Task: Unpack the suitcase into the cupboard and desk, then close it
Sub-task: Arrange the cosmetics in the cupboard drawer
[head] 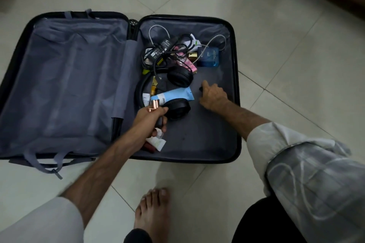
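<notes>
The left hand (152, 118) is already full: its fingers are curled around several small things, among them a rose-gold capped tube (153, 105) and a dark slim item, with a white tube (156, 142) showing just under the hand. If it reaches for one more thing, one of these can slip out and fall back into the case or onto the tiled floor (286, 45). The black headphones (173, 92) lie just beside this hand, and their band runs under the tangled black cables (166, 49), so a pull on the headphones may drag the charger and the pink bottle (185, 61) along.

The right hand (212, 95), at the middle right of the frame, pinches a small dark object; I cannot tell what it is.

The suitcase (236, 85) lies wide open on the floor across the upper half of the frame. Its left half shows only grey lining; the right half holds a loose heap, with a blue box (209, 57) at the upper right and a light blue tube (175, 94) in the centre.
</notes>
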